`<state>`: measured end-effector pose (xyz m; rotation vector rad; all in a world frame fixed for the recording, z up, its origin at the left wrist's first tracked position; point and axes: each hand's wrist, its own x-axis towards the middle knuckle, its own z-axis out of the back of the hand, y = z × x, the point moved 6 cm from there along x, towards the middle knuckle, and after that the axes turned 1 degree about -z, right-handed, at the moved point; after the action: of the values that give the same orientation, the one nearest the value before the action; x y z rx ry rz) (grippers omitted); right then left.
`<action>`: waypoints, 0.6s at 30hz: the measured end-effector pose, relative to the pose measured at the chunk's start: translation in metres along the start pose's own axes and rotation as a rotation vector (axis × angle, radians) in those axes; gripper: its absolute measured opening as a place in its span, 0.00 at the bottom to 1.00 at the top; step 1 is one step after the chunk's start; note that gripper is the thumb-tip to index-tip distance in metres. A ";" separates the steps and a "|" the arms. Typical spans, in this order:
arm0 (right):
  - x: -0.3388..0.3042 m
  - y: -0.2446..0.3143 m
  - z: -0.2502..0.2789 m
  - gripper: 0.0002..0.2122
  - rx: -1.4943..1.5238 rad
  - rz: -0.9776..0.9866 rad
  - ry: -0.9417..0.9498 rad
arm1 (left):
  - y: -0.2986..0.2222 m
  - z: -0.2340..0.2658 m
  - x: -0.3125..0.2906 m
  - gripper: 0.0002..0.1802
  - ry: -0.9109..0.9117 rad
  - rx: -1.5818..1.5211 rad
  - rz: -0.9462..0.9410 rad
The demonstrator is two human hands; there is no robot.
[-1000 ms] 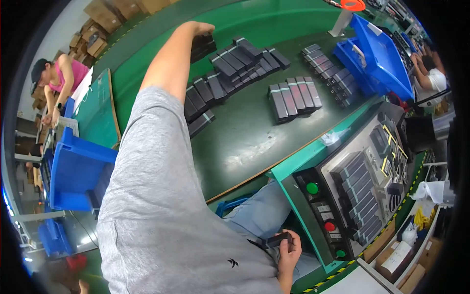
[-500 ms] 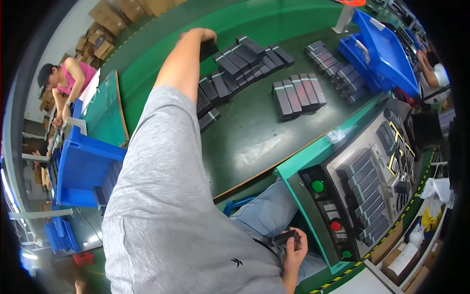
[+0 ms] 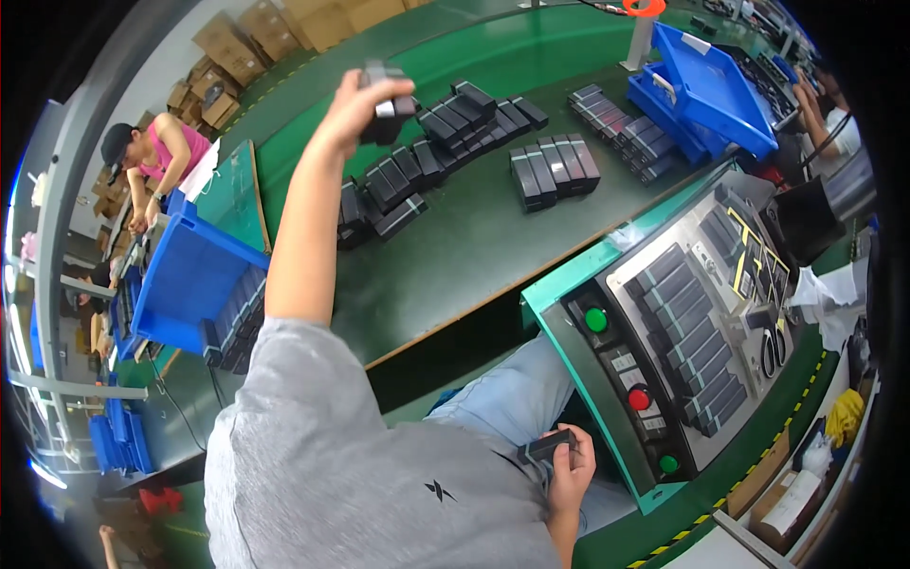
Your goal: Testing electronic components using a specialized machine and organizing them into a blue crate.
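My left hand point(image 3: 349, 109) is raised over the far side of the green table, its fingers closed round one or more dark rectangular blocks point(image 3: 389, 112), blurred by motion. Down by my lap, my right hand point(image 3: 575, 469) grips a single black rectangular block point(image 3: 540, 448) between thumb and fingers. Near my left hand, similar black blocks with pale bands lie stacked in a long uneven pile point(image 3: 457, 123). A separate row of these blocks point(image 3: 555, 171) stands farther right on the table point(image 3: 455, 275).
To my right, a machine panel point(image 3: 616, 379) with green and red buttons bears a row of blocks point(image 3: 687, 332) and scissors point(image 3: 773, 351). More blocks point(image 3: 621, 133) lie by blue bins point(image 3: 716, 90) at the far right. Another blue bin point(image 3: 190, 275) and a co-worker point(image 3: 161, 156) are at left.
My left hand has come back from the far edge, lifting the dark blocks into view. My right hand stays near my lap with its block. The view has shifted slightly.
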<state>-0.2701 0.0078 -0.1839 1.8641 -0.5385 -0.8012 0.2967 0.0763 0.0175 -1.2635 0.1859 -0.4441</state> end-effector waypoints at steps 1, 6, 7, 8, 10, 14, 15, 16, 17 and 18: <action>-0.002 0.001 0.000 0.14 0.003 0.004 0.021 | -0.001 -0.004 -0.019 0.50 0.045 0.076 -0.040; -0.010 0.002 0.010 0.14 0.004 0.059 0.027 | 0.001 -0.094 -0.105 0.52 0.346 0.471 -0.088; -0.012 0.004 0.010 0.15 0.002 0.076 0.030 | 0.009 -0.107 -0.112 0.52 0.398 0.515 -0.062; -0.013 0.005 0.011 0.15 0.002 0.082 0.027 | 0.021 -0.117 -0.112 0.52 0.405 0.589 -0.039; -0.017 0.007 0.010 0.15 0.003 0.077 0.049 | 0.031 -0.131 -0.111 0.52 0.409 0.666 -0.019; -0.019 0.006 0.011 0.15 -0.003 0.105 0.050 | 0.037 -0.148 -0.103 0.56 0.375 1.085 0.047; -0.019 0.005 0.011 0.16 -0.006 0.112 0.039 | 0.038 -0.149 -0.102 0.57 0.357 1.100 0.086; -0.019 0.005 0.011 0.16 -0.010 0.117 0.031 | 0.040 -0.152 -0.101 0.65 0.396 1.133 0.105; -0.018 0.005 0.010 0.16 -0.015 0.113 0.036 | 0.035 -0.150 -0.103 0.65 0.394 1.130 0.112; -0.017 0.007 0.008 0.16 -0.026 0.120 0.038 | 0.029 -0.148 -0.106 0.67 0.420 1.094 0.116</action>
<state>-0.2873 0.0113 -0.1753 1.8015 -0.6068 -0.6891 0.1523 -0.0024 -0.0658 -0.0777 0.3098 -0.5879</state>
